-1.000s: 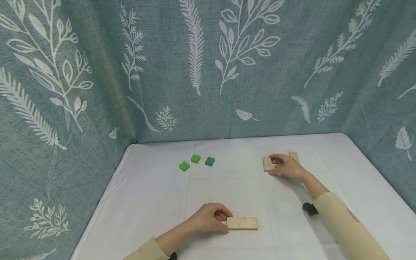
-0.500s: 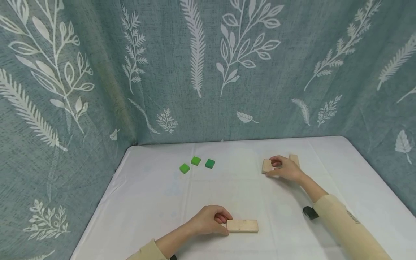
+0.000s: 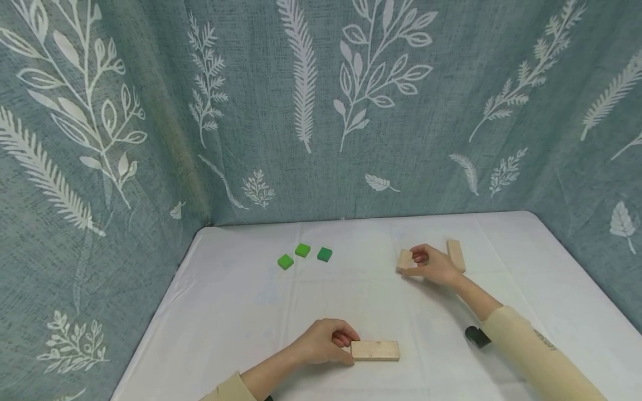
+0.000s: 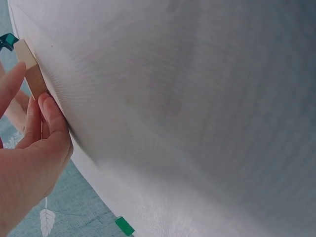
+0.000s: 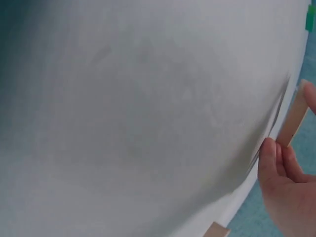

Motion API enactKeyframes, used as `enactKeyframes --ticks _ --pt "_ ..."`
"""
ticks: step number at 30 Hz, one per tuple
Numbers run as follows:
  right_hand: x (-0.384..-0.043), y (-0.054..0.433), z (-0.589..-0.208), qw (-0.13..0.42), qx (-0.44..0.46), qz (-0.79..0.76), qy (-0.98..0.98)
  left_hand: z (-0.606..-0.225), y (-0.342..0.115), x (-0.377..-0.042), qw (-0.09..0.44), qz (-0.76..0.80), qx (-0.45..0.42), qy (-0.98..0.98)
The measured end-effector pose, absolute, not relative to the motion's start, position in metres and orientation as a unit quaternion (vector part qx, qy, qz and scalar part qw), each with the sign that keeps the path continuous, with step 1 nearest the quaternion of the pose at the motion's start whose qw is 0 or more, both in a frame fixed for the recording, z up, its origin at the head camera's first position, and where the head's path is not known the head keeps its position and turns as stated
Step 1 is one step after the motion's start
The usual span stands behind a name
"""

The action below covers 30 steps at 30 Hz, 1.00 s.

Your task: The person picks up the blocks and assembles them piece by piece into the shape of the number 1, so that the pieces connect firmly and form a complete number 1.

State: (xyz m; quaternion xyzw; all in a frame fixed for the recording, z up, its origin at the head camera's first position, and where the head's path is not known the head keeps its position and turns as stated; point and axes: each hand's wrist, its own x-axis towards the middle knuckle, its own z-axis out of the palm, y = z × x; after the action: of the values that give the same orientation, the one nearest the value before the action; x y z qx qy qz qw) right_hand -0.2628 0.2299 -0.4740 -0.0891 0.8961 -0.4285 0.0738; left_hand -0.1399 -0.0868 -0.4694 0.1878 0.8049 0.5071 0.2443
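Note:
Near the front of the table, my left hand [image 3: 326, 341] pinches the left end of a plain wooden block [image 3: 376, 350] that lies lengthwise from left to right. The left wrist view has that block [image 4: 32, 71] between thumb and fingertips. Further back on the right, my right hand [image 3: 432, 265] grips a second wooden block [image 3: 404, 260] between thumb and fingers. In the right wrist view this block [image 5: 295, 118] appears slightly off the cloth. A third wooden block [image 3: 455, 255] lies just behind and right of my right hand, untouched.
Two light green squares [image 3: 285, 262] and a darker green square [image 3: 324, 254] lie at the back left of the white-clothed table [image 3: 225, 312]. A leaf-patterned curtain [image 3: 321, 111] encloses the back and sides. A black wrist device [image 3: 477, 336] sits under the right sleeve.
My right hand has moved left and a little toward me with its block, which has turned slightly. More of the third block now shows. The left hand keeps its place.

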Motion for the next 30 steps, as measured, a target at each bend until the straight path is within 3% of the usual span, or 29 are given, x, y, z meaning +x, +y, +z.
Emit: enactKeyframes --ticks 30 --pt "-0.228 0.193 -0.471 0.124 -0.139 -0.464 0.866 -0.468 -0.085 -0.14 0.24 0.499 0.187 0.812"
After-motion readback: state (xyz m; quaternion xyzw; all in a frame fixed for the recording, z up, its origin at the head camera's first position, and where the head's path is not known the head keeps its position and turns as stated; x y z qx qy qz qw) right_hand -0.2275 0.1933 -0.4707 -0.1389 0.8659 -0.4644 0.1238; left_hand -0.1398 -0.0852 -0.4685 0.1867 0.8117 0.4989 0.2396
